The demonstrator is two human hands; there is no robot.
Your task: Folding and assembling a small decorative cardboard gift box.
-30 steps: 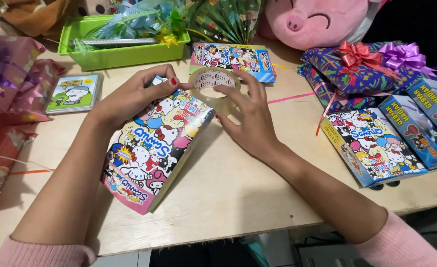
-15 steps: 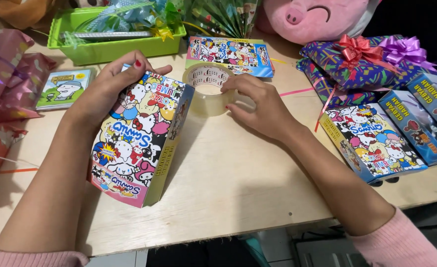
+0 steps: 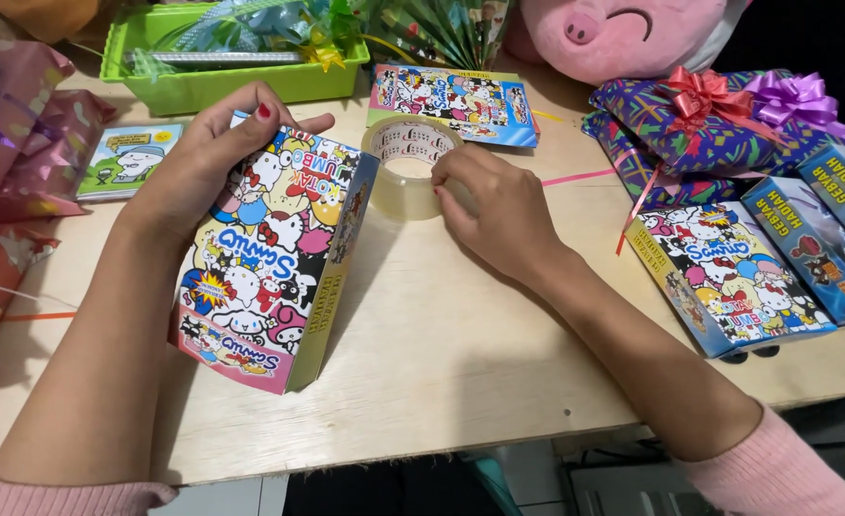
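My left hand [image 3: 207,158] grips the far end of a flat cartoon-printed cardboard box [image 3: 269,263] and holds it tilted on its long edge on the wooden table [image 3: 460,354]. My right hand [image 3: 494,210] rests on a roll of clear packing tape [image 3: 408,162] that lies just right of the box's top end, fingers curled against the roll's side. Both wrists show pink sleeves.
A green tray [image 3: 203,81] with foil ribbons stands at the back left. Wrapped gifts with red and purple bows [image 3: 718,115] and several printed boxes [image 3: 728,272] lie at the right. Another cartoon box [image 3: 456,100] and a pink plush [image 3: 623,33] sit behind; pink wrapping [image 3: 11,134] at left.
The box has been swung from lying slanted to standing more upright on its edge, nearer the left. My right hand stayed on the tape roll, shifting slightly along it.
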